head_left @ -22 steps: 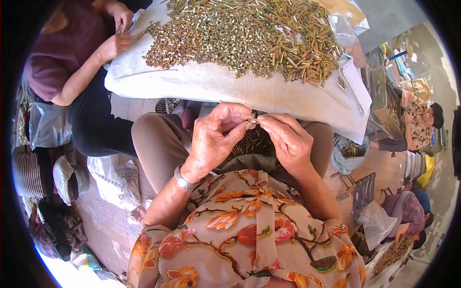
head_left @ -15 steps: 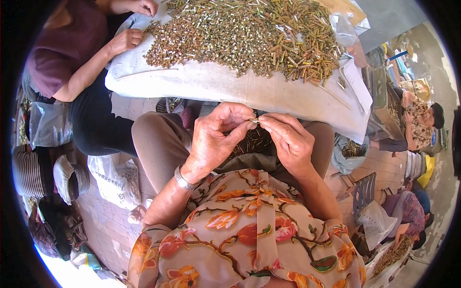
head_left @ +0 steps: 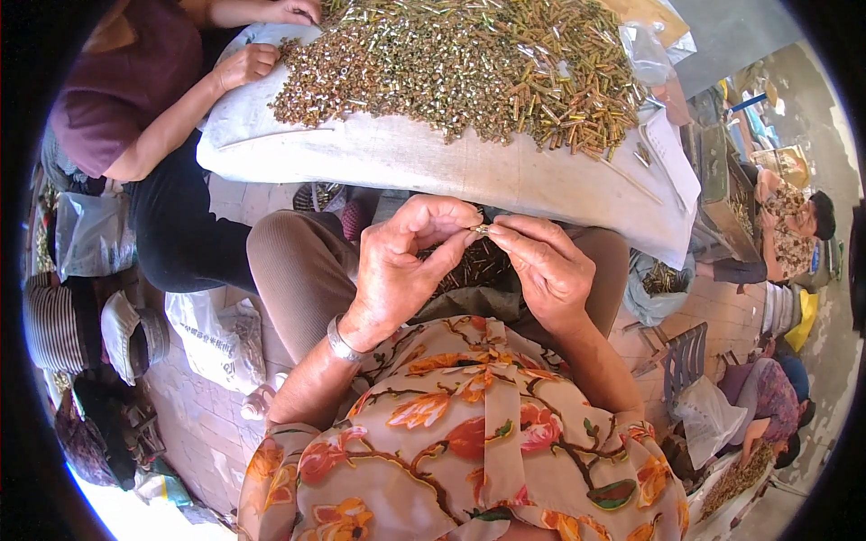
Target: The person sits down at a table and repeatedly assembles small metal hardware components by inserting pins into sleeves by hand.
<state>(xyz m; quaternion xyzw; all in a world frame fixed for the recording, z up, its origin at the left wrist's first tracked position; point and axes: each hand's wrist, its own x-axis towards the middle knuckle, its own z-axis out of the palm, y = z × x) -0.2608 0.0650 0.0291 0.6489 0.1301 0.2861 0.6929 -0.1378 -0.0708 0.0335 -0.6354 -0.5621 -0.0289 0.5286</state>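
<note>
The floor (head_left: pixel 194 424) is made of pale, pinkish tiles, and a low table covered in whitish cloth (head_left: pixel 361 171) stands in front of the person. On it lies a big heap of small, shiny gold and brown metal pieces (head_left: pixel 406 81). A thin pale stick (head_left: pixel 627 180) lies near the front edge.

The two hands are over the lap, close to each other. Between their fingertips is one tiny, shiny gold metal piece (head_left: pixel 481 229). The right hand (head_left: pixel 550 266) pinches it, with thumb and finger close together. The left hand (head_left: pixel 397 261) has its thumb and pointing finger at the other end, with just a narrow gap. It is too small to tell if they squeeze it too. A silver band (head_left: pixel 341 341) is on the left wrist. Below the hands, more metal pieces (head_left: pixel 478 270) sit in the lap.

The person's own hands have hardly moved. The piece is still up between them, so it looks like work on it is not done. The bigger change is at the left: a co-worker's near hand (head_left: pixel 248 65) and far hand (head_left: pixel 298 11) were close together, and now they are apart, by the heap's edge.
</note>
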